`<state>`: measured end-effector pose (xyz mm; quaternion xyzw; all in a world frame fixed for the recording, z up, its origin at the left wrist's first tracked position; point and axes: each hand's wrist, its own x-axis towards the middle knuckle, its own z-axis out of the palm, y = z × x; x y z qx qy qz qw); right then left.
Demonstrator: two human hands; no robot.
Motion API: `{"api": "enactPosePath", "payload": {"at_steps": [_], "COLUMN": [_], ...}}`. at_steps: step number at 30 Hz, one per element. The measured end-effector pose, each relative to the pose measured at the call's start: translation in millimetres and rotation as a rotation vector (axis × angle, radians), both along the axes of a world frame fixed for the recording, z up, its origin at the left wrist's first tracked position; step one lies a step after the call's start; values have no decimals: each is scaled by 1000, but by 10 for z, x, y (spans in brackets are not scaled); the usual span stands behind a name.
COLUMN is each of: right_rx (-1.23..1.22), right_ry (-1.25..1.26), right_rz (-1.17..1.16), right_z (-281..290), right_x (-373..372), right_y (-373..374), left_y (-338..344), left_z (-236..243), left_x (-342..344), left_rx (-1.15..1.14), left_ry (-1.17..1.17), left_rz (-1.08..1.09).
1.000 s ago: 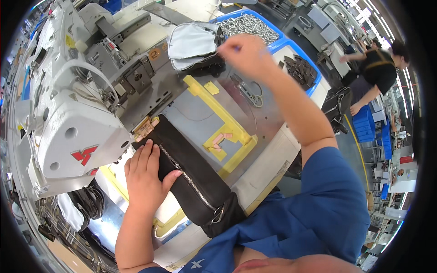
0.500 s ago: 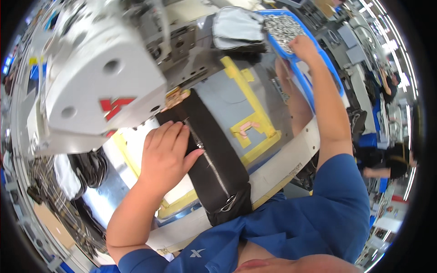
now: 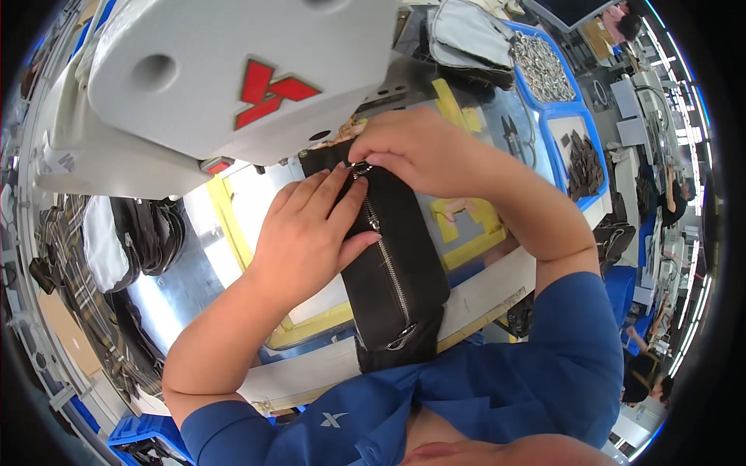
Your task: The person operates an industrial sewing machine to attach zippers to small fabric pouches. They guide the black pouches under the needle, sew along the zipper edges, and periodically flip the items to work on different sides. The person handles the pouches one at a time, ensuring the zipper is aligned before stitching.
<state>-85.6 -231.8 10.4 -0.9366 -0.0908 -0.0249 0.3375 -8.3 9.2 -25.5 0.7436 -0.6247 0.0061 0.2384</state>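
Observation:
A black fabric piece (image 3: 423, 268) with a silver zipper (image 3: 394, 278) down its length lies lengthwise under both hands. My left hand (image 3: 299, 237) rests on it with fingers stretched out, thumb beside the zipper and fingertips near its far end. At that end my right hand (image 3: 427, 151) pinches a small metal ring (image 3: 360, 165) between thumb and forefinger, low over the fabric. The tip of my left forefinger is close to the ring; I cannot tell whether it touches. The sewing machine head (image 3: 194, 101) looms just left of the hands and hides the piece's far edge.
Blue trays hold silver metal rings (image 3: 544, 68) and dark strips (image 3: 584, 165) at the right. Snips (image 3: 514, 138) lie beside them. Pale-lined fabric pieces (image 3: 468, 37) are stacked at the back; more zippered black pieces (image 3: 151, 237) lie left. Yellow tape (image 3: 470, 250) marks the worktop.
My right hand has come from the tray of metal rings to the far end of the zipper, holding a ring. My left hand has stretched slightly farther along the fabric.

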Motion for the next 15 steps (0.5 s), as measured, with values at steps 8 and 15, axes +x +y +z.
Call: {"api": "enactPosePath", "payload": {"at_steps": [8,15], "right_rx": [-27,-288], "right_ry": [-153,-271], "right_rz": [16,62], "right_z": [-208,-280], "right_x": [53,-10], "right_y": [17,12], "left_y": [-5,-3], "left_z": [25,73], "left_x": [-25,-80], "left_rx": [51,119], "left_ry": [24,-6], "left_rz": [67,92]}}
